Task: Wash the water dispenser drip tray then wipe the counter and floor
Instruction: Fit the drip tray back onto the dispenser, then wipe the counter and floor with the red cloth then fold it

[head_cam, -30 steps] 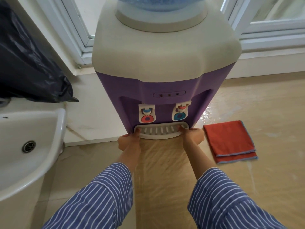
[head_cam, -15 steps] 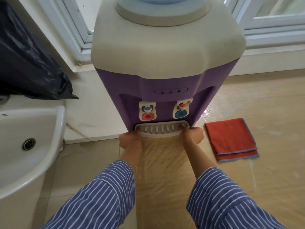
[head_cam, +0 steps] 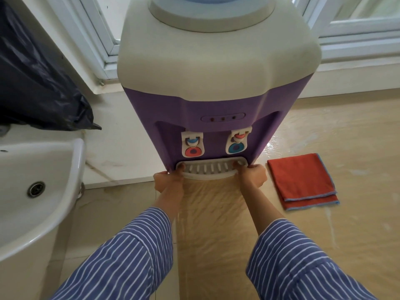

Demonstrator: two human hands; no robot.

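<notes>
A purple and cream water dispenser (head_cam: pixel 218 83) stands on a beige counter. Its white slotted drip tray (head_cam: pixel 211 168) sits in the slot under the two taps. My left hand (head_cam: pixel 168 180) grips the tray's left end, thumb on top of the grille. My right hand (head_cam: pixel 252 174) grips the right end the same way. The rest of my fingers are hidden under the tray. A folded red cloth (head_cam: pixel 303 180) lies on the counter just right of my right hand.
A white sink (head_cam: pixel 32 180) with a metal drain is at the left, below a black plastic bag (head_cam: pixel 39 83). White window frames run behind the dispenser. The counter (head_cam: pixel 346 137) looks wet and shiny to the right of the dispenser.
Both hands stay on the tray's ends. The view has moved slightly closer and lower; the tray looks much the same in its slot.
</notes>
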